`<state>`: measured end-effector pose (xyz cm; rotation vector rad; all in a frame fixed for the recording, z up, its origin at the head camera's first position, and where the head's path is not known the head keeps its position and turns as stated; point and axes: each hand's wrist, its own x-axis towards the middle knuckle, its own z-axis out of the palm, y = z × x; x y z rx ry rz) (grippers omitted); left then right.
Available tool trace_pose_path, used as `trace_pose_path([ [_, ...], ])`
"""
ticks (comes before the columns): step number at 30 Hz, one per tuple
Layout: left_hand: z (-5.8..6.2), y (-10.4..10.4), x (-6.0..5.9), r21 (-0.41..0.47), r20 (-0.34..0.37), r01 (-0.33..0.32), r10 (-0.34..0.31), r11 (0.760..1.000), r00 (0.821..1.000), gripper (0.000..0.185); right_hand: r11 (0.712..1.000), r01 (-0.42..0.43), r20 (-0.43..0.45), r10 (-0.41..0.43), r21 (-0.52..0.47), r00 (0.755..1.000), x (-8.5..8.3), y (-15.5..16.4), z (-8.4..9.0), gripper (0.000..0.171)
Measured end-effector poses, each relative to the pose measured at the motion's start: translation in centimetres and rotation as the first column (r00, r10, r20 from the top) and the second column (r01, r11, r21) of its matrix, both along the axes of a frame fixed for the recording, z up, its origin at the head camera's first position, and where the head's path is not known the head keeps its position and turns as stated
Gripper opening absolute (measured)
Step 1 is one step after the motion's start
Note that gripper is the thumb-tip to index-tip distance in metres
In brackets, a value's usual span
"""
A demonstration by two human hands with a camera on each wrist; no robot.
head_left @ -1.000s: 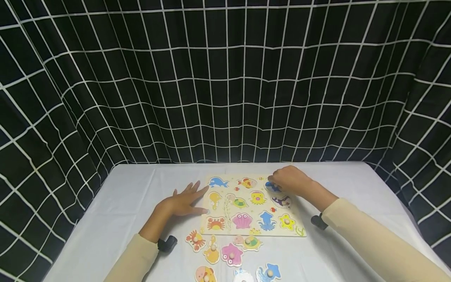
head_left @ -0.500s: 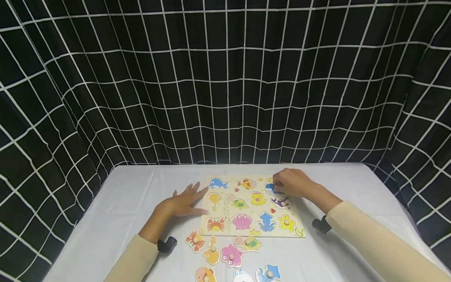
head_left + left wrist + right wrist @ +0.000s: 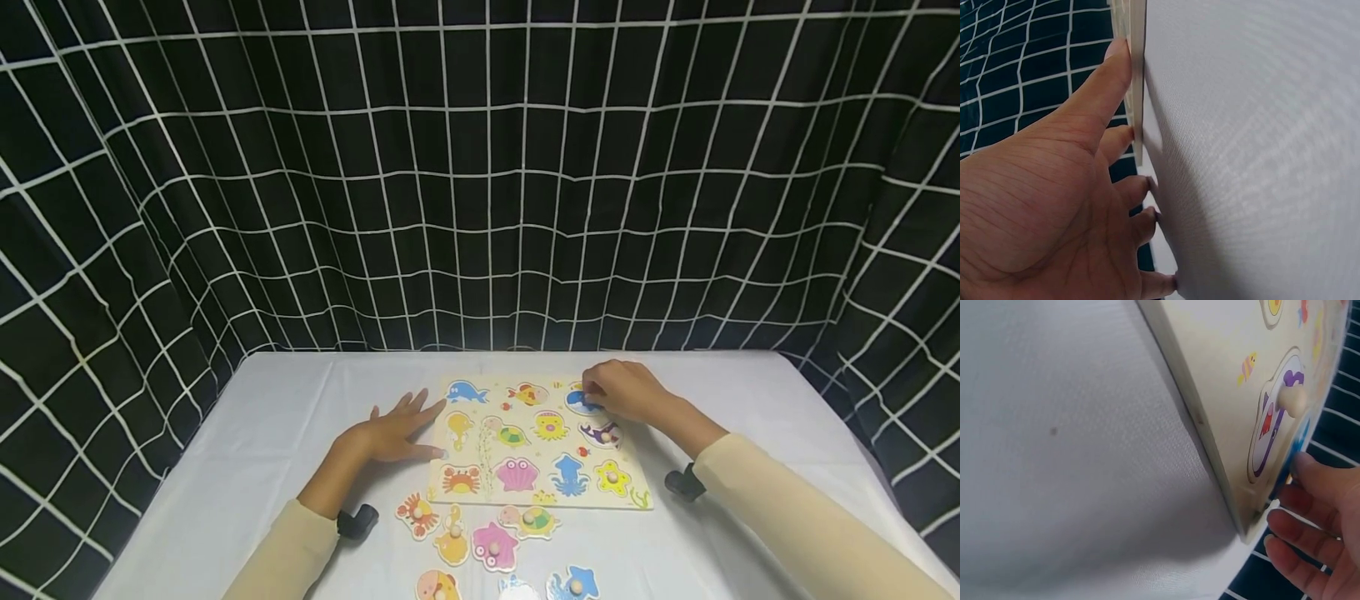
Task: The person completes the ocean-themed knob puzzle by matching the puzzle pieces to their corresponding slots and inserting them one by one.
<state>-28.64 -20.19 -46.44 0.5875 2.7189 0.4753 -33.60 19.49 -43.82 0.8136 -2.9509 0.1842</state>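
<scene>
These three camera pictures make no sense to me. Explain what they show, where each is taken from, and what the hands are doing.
No machine here: a person works with two bare hands. The wide picture comes from a camera on the head, looking down at a white table. The other two come from cameras on the wrists, very close, so everything looks tilted.

On the table lies a wooden puzzle board with sea animals. Loose pieces lie in front of it, nearer the person.

The left hand lies flat, fingers straight, against the board's left edge. The right hand curls its fingers round a blue piece at the board's far right corner. Just below sits a purple piece with a small knob.
</scene>
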Motion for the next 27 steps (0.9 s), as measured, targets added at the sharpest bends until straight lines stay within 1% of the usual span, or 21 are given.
trace_pose_path([
  [7, 0.38, -0.03, 0.22, -0.001, 0.007, 0.003, -0.002, 1.000, 1.000, 0.089, 1.000, -0.007, -0.006, 0.007, -0.015, 1.000, -0.15, -0.21, -0.13, 0.005],
  [13, 0.15, -0.02, 0.08, 0.002, 0.011, 0.004, -0.004, 1.000, 1.000, 0.088, 1.000, 0.000, -0.014, 0.000, -0.014, 1.000, -0.20, -0.18, -0.16, 0.008],
  [16, -0.03, 0.01, -0.04, 0.000, 0.002, 0.003, -0.003, 1.000, 1.000, 0.089, 1.000, 0.005, -0.015, -0.005, -0.010, 1.000, -0.20, 0.00, -0.17, 0.008],
  [27, 0.31, 0.16, 0.19, 0.005, 0.004, -0.005, 0.005, 1.000, 1.000, 0.088, 1.000, -0.013, 0.003, 0.013, -0.012, 1.000, -0.56, 0.05, -0.38, 0.006],
])
